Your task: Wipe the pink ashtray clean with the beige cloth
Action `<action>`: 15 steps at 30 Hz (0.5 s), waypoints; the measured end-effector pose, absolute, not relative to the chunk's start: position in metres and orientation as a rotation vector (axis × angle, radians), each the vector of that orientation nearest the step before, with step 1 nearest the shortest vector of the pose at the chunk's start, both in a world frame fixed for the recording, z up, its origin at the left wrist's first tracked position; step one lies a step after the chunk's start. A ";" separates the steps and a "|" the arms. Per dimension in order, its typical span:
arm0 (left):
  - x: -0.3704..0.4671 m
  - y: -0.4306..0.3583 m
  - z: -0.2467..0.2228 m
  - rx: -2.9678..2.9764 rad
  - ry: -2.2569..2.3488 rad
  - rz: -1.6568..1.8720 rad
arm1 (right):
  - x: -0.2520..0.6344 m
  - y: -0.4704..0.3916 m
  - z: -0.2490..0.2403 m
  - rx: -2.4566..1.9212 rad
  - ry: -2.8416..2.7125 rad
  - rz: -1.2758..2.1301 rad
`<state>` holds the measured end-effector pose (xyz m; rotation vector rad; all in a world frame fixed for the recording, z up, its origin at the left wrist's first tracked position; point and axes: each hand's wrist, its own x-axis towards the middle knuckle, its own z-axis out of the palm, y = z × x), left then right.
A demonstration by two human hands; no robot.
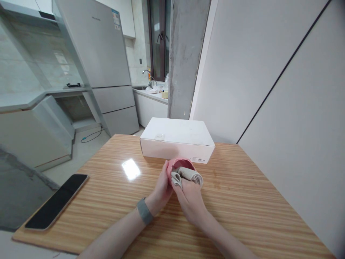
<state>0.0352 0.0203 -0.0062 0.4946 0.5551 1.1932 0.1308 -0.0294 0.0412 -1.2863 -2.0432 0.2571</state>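
My left hand [162, 189] grips the side of a small pink bowl [175, 166], tilted above the wooden table [237, 201]. My right hand [190, 199] holds a folded beige cloth [188, 175] pressed into the bowl's opening. Both hands meet just in front of a closed white cardboard box [178, 138]. A grey band sits on my left wrist.
A black phone [56, 205] lies face up near the table's left edge. A white wall stands close on the right. Beyond the table are a grey fridge [105, 64], a concrete pillar [185, 57] and a counter with a sink and tap [148, 77].
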 end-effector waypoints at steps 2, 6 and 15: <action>0.038 0.015 -0.001 0.486 0.460 1.144 | 0.132 -0.030 0.043 -1.262 -2.037 0.195; 0.040 0.012 0.002 0.500 0.450 1.093 | 0.139 -0.029 0.039 -1.210 -2.055 0.071; 0.024 0.021 -0.004 0.556 0.626 0.993 | 0.158 -0.019 0.038 -0.997 -2.307 -0.067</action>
